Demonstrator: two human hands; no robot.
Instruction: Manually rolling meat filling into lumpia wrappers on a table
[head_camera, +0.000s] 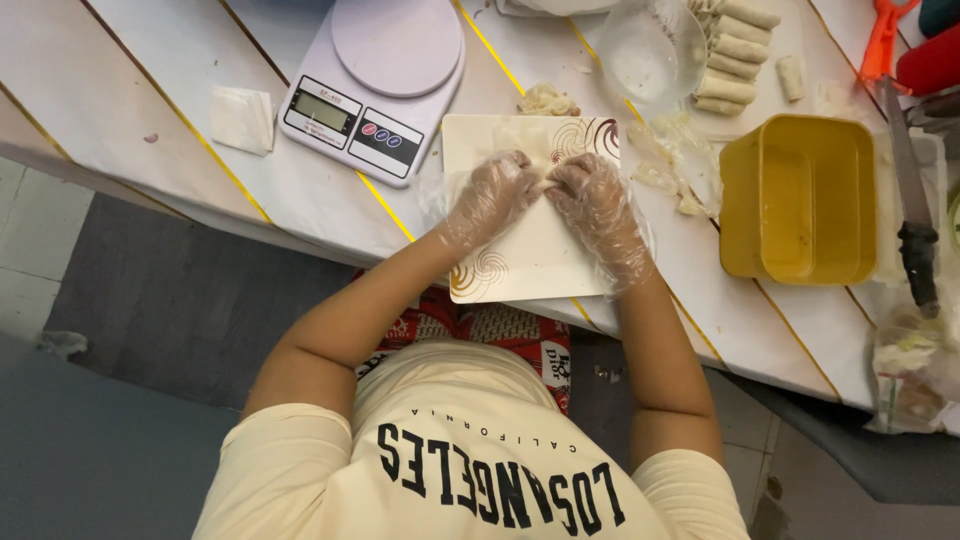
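- Fingers of both gloved hands meet at the upper middle of the plate. The left hand comes in from my left and the right hand from my right, with the fingertips curled down.
- Between those fingertips I see a small pale roll, pinched from both ends. Both sets of fingers are closed on it, though the clear gloves blur the exact grip.
- The roll lies on the plate, close to its far edge. As best I can judge, its long axis runs left to right, along the line joining the two hands.
- Neither hand is nearer: the roll sits midway, touching both. Thumbs are on the near side, and the other fingers are over the top and the far side.
- The plate is square and white with brown swirls, and sits at the near edge of the counter, straight ahead of the body.
- A clump of filling lies just beyond the plate on the counter.
- Finished rolls are stacked far right, beside a glass bowl.
- A yellow tub stands right of the plate, apart from it, with wrapper scraps between them.
- A scale stands far left of the plate, and a knife lies beyond the tub.
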